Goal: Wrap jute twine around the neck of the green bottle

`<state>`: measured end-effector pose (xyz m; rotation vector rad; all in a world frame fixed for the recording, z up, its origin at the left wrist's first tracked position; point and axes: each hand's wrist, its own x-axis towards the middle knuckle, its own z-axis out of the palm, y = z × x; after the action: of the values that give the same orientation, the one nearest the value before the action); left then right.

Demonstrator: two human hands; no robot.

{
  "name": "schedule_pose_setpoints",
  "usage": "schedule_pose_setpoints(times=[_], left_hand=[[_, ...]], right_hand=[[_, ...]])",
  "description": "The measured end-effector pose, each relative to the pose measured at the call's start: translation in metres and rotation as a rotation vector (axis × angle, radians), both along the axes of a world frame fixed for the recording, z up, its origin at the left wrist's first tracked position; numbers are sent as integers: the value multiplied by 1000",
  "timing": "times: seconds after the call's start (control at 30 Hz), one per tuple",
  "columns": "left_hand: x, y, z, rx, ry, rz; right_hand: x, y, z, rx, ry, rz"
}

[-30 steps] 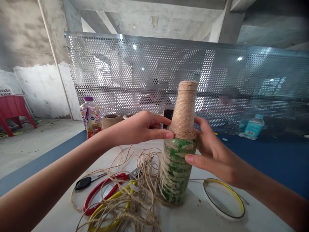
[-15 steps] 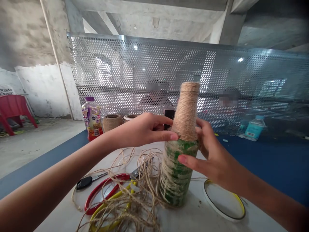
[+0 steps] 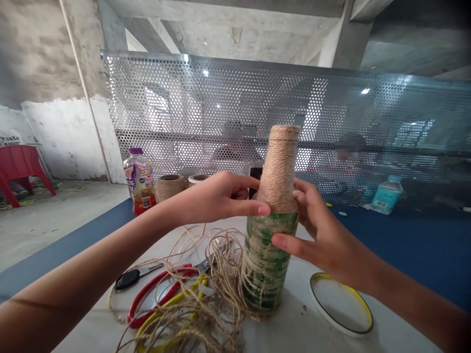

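Note:
A green bottle (image 3: 265, 260) stands nearly upright on the white tabletop, leaning slightly right. Jute twine (image 3: 278, 169) covers its neck and shoulder in tight rows, while rough tan strips and patches streak the green body. At the lower edge of the wound twine, my left hand (image 3: 221, 198) presses its thumb to the bottle, its fingers reaching behind. My right hand (image 3: 318, 228) grips the other side, thumb across the front and fingers curled around the back. Loose twine (image 3: 224, 294) lies heaped left of the bottle, partly over red-and-yellow-handled scissors (image 3: 162, 294).
A black-handled tool (image 3: 128, 279) lies at the left. A tape roll (image 3: 342, 331) rests at the right. Behind my left arm stand a purple-capped drink bottle (image 3: 142, 179) and a twine spool (image 3: 171, 186). A blue-labelled bottle (image 3: 387, 195) is near the perforated metal screen (image 3: 206, 108); people sit beyond it.
The wrapped bottle has shifted a little to the left and its lean has changed slightly. My right fingers have moved slightly left with it; my left hand stays nearly in place.

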<state>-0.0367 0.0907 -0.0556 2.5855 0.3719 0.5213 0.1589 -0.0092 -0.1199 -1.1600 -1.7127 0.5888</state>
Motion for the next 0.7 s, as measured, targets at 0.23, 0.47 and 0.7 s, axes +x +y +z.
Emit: schedule_pose_setpoints(times=[0.23, 0.47, 0.7], left_hand=[[3, 0, -1, 25, 26, 39], [4, -2, -2, 59, -1, 57], [4, 5, -6, 28, -13, 46]], right_hand=[[4, -7, 17, -140, 37, 198], [-4, 0, 1, 61, -98, -115], [1, 0, 10, -22, -1, 84]])
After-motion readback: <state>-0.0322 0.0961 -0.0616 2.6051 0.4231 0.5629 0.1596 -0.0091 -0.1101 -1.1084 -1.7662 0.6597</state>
